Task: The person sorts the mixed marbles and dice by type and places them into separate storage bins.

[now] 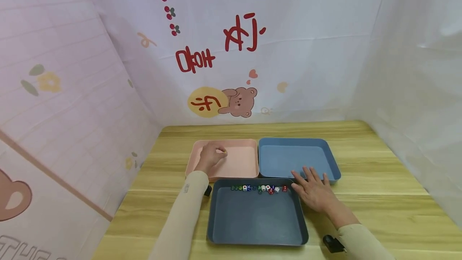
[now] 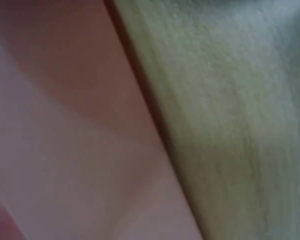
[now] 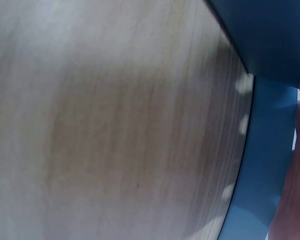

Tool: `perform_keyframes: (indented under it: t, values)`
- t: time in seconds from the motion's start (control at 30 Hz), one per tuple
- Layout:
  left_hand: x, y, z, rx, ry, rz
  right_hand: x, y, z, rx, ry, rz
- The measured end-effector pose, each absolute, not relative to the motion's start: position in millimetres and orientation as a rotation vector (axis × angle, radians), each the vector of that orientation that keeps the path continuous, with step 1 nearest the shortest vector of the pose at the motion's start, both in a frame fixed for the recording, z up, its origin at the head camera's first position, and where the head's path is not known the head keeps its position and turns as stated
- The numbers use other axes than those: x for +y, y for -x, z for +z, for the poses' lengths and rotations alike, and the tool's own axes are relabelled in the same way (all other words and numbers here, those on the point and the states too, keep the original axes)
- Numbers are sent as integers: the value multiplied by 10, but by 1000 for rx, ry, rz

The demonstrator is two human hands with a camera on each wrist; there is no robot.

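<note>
Woodgrain table [image 1: 379, 208]: left hand [image 1: 211, 156], over pink tray [image 1: 242, 159], pinches a yellowish piece [image 1: 225, 152]; right hand [image 1: 315, 191] spreads palm down.

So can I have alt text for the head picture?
A person's left hand pinches a tiny thing over a pink tray; the right hand lies at the near edge of a blue tray. Dice lie in a nearer dark tray.
</note>
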State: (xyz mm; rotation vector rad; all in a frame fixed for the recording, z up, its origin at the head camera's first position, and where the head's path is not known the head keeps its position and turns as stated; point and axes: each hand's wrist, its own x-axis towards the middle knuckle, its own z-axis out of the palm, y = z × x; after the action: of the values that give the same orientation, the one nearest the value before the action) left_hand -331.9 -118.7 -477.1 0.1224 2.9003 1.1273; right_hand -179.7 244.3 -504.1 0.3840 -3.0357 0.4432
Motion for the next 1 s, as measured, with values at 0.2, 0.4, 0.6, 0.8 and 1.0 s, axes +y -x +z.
perform_keyframes:
  t: [0.2,0.4,0.6,0.8,1.0]
  values:
    - [-1207,3344,-4817,2896,-91,1076,2440,1792,-5028,-3040,-387,441]
    - [-1216,3371,-4827,2908,-118,1079,2434,1793,-5021,-3036,-385,422]
    - [-1217,3372,-4783,2965,-159,1019,2429,1787,-5019,-3041,-379,402]
    - [-1260,3339,-4699,2952,-195,1039,2407,1776,-5009,-3049,-363,386]
    - [-1347,3309,-4650,2938,-180,1069,2403,1784,-5029,-3044,-369,379]
